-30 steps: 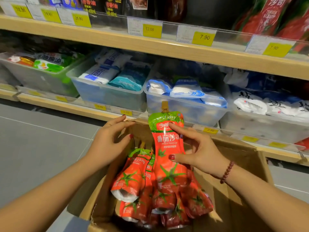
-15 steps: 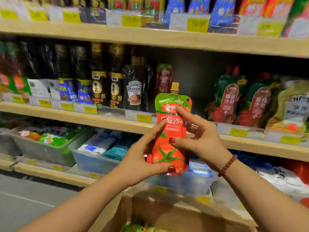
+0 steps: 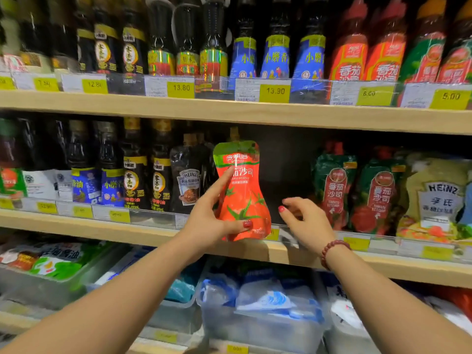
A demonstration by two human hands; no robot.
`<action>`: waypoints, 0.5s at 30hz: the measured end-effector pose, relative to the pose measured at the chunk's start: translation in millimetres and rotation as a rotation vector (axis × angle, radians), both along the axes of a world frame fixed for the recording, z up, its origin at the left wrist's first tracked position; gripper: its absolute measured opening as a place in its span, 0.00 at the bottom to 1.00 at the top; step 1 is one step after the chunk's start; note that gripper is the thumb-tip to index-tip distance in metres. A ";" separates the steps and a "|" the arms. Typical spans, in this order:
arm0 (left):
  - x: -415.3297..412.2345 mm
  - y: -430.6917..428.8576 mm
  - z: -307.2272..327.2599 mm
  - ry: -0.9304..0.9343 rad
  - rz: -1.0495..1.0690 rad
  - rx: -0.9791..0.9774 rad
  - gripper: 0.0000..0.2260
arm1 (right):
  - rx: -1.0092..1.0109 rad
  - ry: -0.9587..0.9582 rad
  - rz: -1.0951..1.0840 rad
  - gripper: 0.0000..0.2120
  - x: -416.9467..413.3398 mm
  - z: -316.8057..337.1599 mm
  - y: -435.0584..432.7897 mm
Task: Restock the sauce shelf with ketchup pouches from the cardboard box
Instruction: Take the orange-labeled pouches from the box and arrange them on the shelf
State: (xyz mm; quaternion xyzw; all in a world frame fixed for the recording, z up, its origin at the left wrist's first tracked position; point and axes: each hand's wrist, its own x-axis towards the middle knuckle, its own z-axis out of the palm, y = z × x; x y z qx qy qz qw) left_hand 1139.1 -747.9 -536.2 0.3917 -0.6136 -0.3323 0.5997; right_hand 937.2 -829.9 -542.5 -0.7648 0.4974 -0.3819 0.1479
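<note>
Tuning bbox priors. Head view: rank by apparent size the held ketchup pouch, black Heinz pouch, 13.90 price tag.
1. held ketchup pouch (nearer the camera, so inflated)
2. black Heinz pouch
3. 13.90 price tag

hands [image 3: 204, 223] [image 3: 307, 222]: 2 | red ketchup pouch [image 3: 241, 198]: 1 | bead bracelet [image 3: 332, 247]: 1

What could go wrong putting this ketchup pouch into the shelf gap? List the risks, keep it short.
1. Only the left hand holds the ketchup pouch, thumb low on its front; the right hand is off it, so it might slip or tip.
2. Its base hangs level with the price-tag rail and could catch going in.
3. The gap is wide; a soft pouch may slump toward the Heinz pouch.
</note>
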 end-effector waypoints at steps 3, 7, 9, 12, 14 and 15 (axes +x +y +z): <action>0.2 -22.1 9.3 -0.025 0.013 -0.018 0.43 | -0.083 0.322 -0.086 0.14 -0.3 -23.7 -7.2; 0.3 -55.4 17.2 -0.119 0.087 -0.026 0.43 | -0.383 0.363 -0.221 0.21 4.8 -44.2 -11.5; 0.2 -72.0 19.5 -0.168 0.113 -0.031 0.44 | -0.467 0.361 -0.246 0.20 8.2 -49.1 -12.4; -0.9 -94.2 19.9 -0.254 0.129 -0.010 0.47 | -0.501 0.370 -0.263 0.19 9.8 -50.7 -16.4; -0.1 -106.4 15.5 -0.324 0.131 0.026 0.49 | -0.515 0.382 -0.276 0.19 10.2 -52.4 -17.5; 0.3 -111.1 11.8 -0.361 0.130 0.037 0.50 | -0.520 0.383 -0.285 0.19 10.2 -53.5 -17.7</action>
